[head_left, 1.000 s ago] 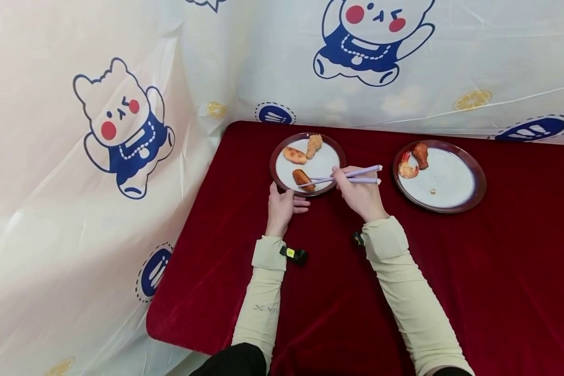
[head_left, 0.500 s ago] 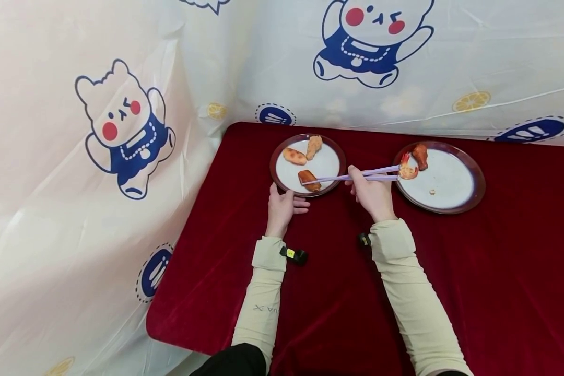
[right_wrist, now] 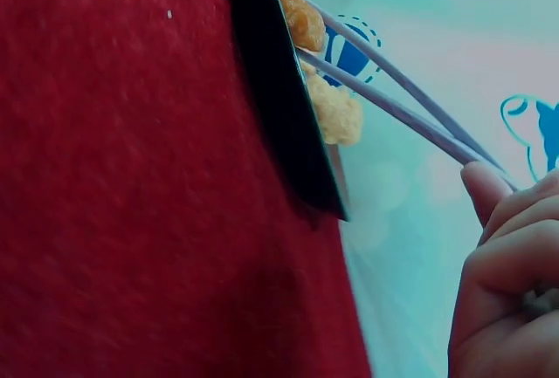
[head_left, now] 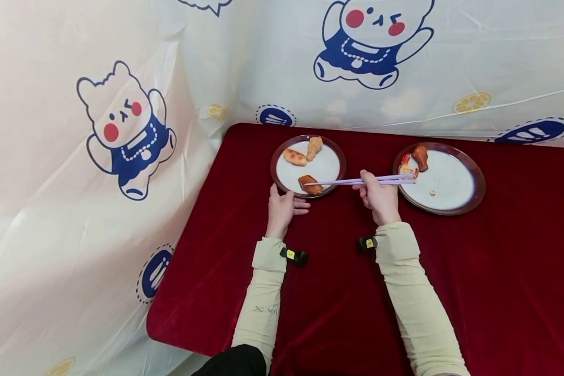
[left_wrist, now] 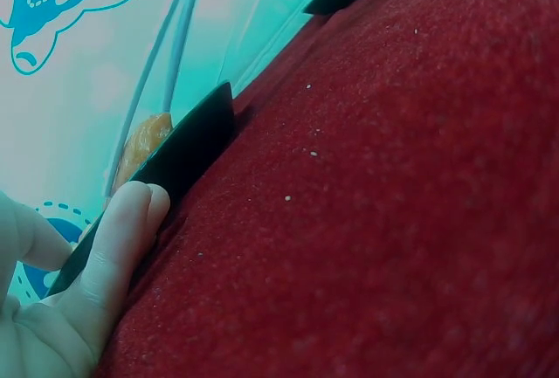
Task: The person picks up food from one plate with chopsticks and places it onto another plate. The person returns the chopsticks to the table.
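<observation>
Thin lilac chopsticks point(head_left: 340, 182), clasped in the right hand point(head_left: 380, 199), reach a glossy brown food piece point(head_left: 312, 187) on the near side of the left, round brown-rimmed white plate point(head_left: 328, 161), which the left hand point(head_left: 281, 213) pinches.

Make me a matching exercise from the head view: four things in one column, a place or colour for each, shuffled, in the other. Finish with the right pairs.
Column one
1. left hand
2. chopsticks
3. shrimp
4. tablecloth

Column two
A. beside the reddish-brown drumstick on the right plate
B. dark red
C. at the rim of the left plate
D. pale purple

Right pairs
1-C
2-D
3-A
4-B
</observation>
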Motion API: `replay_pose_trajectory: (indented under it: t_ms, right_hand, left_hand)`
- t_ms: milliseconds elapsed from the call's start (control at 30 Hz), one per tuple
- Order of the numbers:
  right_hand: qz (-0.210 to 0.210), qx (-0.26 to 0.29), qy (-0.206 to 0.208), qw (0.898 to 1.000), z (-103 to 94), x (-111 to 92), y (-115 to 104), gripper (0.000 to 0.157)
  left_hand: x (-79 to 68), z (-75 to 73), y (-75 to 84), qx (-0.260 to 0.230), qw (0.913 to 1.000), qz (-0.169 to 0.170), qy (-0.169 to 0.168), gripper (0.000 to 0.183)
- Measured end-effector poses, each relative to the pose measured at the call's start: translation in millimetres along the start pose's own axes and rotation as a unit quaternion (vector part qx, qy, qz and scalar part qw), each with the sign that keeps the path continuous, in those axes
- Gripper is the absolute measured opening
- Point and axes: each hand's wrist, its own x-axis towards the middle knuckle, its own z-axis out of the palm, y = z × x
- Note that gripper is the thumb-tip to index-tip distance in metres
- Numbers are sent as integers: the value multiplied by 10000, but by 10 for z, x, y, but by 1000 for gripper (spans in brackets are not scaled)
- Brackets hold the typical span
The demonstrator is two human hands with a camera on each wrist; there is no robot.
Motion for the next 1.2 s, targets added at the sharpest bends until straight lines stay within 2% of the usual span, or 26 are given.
replay_pose_trajectory:
  t_ms: [133, 300, 433, 533, 600, 667, 767, 833, 933, 1033, 1133, 1200]
  right_hand:
    - [399, 643, -100, 9971, -56, 39, 59, 36]
    - [713, 1030, -180, 9920, -86, 51, 124, 39]
    - [792, 1212, -112, 9894, -95, 42, 156, 40]
    - [675, 962, -20, 9931, -91, 35, 164, 37]
    - [400, 541, 32, 9977, -84, 31, 155, 31]
    - [-44, 43, 49, 10000, -75, 27, 128, 27]
    - [-767, -469, -30, 9959, -64, 13, 56, 31]
    - [-1244, -720, -156, 9895, -61, 0, 7, 36]
    - [-1832, -1178, -234, 9757, -48, -31, -47, 38]
    - [-2450, -1555, -178, 9568, -17, -61, -69, 36]
    - [-3146, -1600, -240, 9354, 21, -122, -95, 31]
    - [-3604, -1604, -427, 9179, 44, -206, -135, 28]
  left_hand:
    - [1, 7, 12, -53, 10000, 11, -21, 75]
    - [6, 19, 18, -61, 10000, 27, -16, 74]
    - [17, 22, 15, -107, 9999, -23, -34, 73]
    - [15, 20, 26, -116, 9999, -100, -49, 73]
    - [13, 13, 37, -118, 9998, -148, -87, 73]
    - [8, 7, 54, -114, 9996, -206, -135, 73]
    - [-8, 0, 100, -72, 9994, -254, -203, 73]
    - [-11, 0, 103, -43, 9995, -257, -196, 74]
    - [-14, 1, 90, -15, 9997, -193, -135, 74]
    - [6, 1, 44, -18, 9999, -149, -56, 74]
    - [6, 6, 37, -11, 9999, -117, 17, 70]
    - [6, 8, 36, -30, 9999, -105, 46, 68]
